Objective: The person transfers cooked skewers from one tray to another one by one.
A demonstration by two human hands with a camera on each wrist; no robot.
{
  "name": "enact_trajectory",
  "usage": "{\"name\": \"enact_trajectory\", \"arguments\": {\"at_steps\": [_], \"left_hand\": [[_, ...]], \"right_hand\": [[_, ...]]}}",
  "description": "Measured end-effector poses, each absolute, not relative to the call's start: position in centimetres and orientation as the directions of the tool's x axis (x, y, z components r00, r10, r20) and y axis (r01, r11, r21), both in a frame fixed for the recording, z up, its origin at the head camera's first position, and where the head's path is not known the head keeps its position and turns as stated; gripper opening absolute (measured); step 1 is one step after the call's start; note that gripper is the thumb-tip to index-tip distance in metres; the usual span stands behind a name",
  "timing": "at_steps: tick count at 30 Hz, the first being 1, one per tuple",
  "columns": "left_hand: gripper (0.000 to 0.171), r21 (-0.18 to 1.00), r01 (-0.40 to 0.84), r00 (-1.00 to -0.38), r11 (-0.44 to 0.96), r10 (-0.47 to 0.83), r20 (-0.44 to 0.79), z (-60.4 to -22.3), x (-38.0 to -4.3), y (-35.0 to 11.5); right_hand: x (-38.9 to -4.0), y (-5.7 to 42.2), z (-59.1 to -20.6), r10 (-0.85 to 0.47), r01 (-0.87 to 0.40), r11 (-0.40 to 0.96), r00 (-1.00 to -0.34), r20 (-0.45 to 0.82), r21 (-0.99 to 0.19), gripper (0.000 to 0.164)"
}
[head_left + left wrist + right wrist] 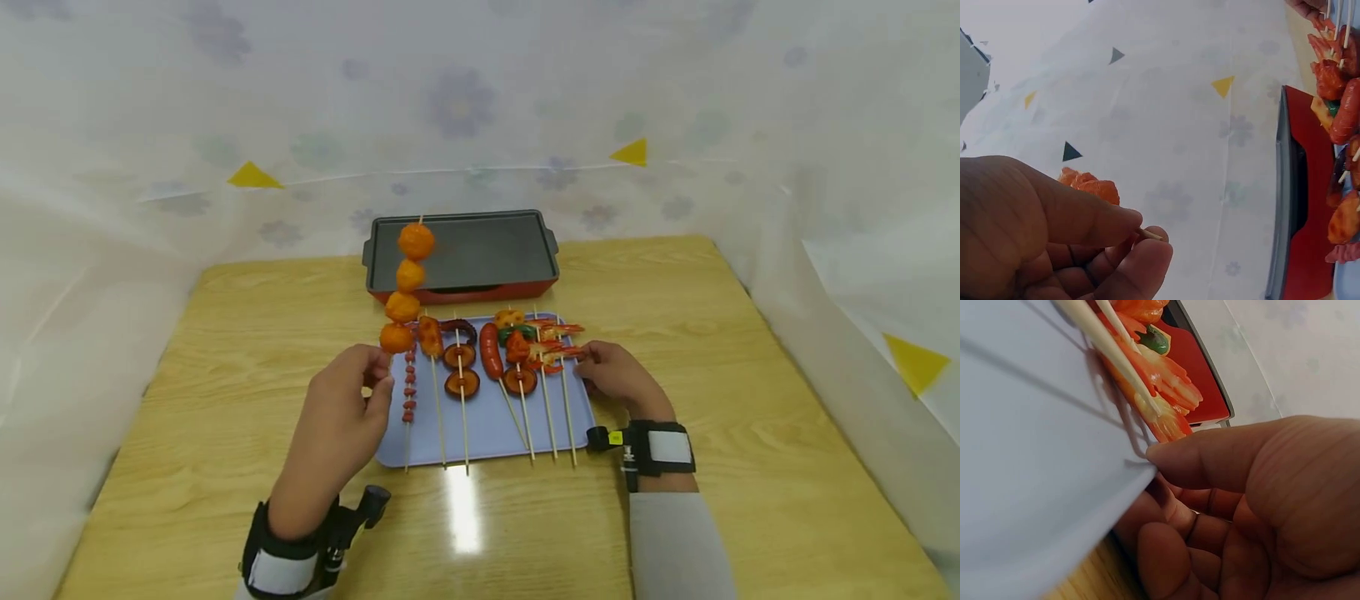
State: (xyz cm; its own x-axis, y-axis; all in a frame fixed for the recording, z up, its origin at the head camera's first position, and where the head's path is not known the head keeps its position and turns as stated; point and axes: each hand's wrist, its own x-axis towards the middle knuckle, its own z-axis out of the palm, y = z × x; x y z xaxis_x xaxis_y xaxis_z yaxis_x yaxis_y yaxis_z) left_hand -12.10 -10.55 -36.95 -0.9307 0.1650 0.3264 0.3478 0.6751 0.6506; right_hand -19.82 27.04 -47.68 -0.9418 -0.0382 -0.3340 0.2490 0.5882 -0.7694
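Observation:
My left hand point(348, 404) pinches the bare stick of a skewer of orange balls point(402, 307) between thumb and fingers. It stands above the left side of a pale blue tray point(487, 421), the top ball overlapping the grill in the head view. In the left wrist view the stick's end point(1149, 234) pokes out past the fingertips. My right hand point(618, 375) grips the tray's right edge, thumb on the rim and fingers curled beneath, as the right wrist view shows. Right by that thumb lie shrimp skewers point(1169, 394).
A red grill with a dark flat plate point(487, 250) stands just behind the tray. On the tray lie a sausage skewer point(491, 350), mushroom skewers point(461, 383), a skewer of small red pieces point(408, 392) and others. Patterned white sheeting point(450, 100) surrounds the wooden table point(262, 333).

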Motion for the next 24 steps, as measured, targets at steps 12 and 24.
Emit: {"name": "enact_trajectory", "arguments": {"at_steps": [12, 24], "left_hand": [[0.012, 0.708, 0.133, -0.989, 0.694, 0.043, 0.143, -40.1, -12.6, -11.5], [0.011, 0.71, -0.011, -0.999, 0.704, 0.025, -0.04, -43.5, -13.6, -11.9]], "right_hand": [[-20.0, 26.7, -47.4, -0.049, 0.25, 0.569, -0.941, -0.336, -0.783, 0.012], [-20.0, 26.7, -47.6, -0.057, 0.243, 0.568, -0.942, -0.332, -0.787, 0.009]]}}
